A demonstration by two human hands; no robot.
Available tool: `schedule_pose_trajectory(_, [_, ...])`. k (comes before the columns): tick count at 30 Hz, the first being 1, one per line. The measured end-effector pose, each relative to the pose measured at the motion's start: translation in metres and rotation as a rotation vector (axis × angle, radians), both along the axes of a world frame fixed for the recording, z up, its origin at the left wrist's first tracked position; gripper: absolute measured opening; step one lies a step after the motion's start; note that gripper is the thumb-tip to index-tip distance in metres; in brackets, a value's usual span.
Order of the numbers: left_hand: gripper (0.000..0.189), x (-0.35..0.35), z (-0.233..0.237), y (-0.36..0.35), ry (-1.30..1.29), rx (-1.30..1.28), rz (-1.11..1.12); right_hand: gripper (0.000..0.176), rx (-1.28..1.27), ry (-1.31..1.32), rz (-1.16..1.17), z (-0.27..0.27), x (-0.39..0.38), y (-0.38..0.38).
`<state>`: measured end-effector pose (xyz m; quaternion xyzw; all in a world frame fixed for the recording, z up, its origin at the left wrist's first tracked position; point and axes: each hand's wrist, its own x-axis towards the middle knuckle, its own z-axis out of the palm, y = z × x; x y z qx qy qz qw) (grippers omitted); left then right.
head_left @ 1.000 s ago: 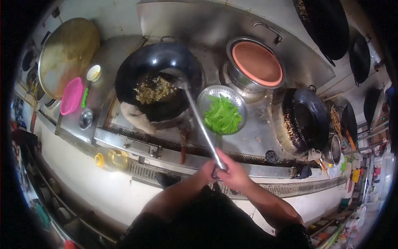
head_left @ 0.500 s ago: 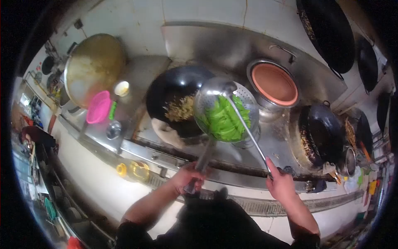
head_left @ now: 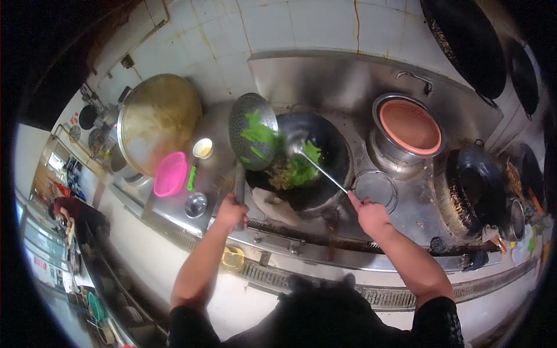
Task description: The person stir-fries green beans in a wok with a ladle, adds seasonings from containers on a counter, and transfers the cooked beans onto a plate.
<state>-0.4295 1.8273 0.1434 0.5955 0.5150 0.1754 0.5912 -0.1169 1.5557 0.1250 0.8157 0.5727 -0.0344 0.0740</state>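
My left hand [head_left: 232, 213] is closed round the handle of a perforated metal strainer [head_left: 237, 136], which tilts on its side over the left rim of a black wok [head_left: 333, 136]. A few green leaves [head_left: 255, 132] cling inside the strainer. More leaves [head_left: 301, 169] lie in the wok beside brown chopped food [head_left: 279, 177]. My right hand [head_left: 371, 216] grips the long handle of a metal ladle [head_left: 326, 175], its bowl above the wok, close to the strainer. A pale cloth [head_left: 275, 206] rests against the wok's near rim.
To the left stand a large pot [head_left: 165, 110], a pink basket [head_left: 170, 175], a small white bowl [head_left: 202, 148] and a metal bowl [head_left: 196, 205]. An orange basin [head_left: 409, 127] and a second wok [head_left: 476, 180] are right. A person [head_left: 79, 216] is far left.
The strainer has moved left and tipped over the wok. Most of its leaves are now in the wok. The ladle has swung left with my right hand, and the view has shifted.
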Motion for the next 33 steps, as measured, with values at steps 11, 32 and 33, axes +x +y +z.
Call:
schedule_pose_trajectory(11, [0.039, -0.016, -0.011, -0.019, -0.117, -0.022, 0.020, 0.069, 0.049, 0.177, -0.009, 0.003, -0.020, 0.032])
schedule_pose_trajectory(32, [0.033, -0.012, -0.006, -0.022, -0.050, 0.086, -0.043, 0.067, 0.127, 0.285, 0.097, 0.045, -0.052, -0.001])
schedule_pose_trajectory(33, [0.033, -0.012, -0.007, -0.018, -0.053, 0.086, -0.043, 0.067, 0.127, 0.282, 0.098, 0.041, -0.044, -0.006])
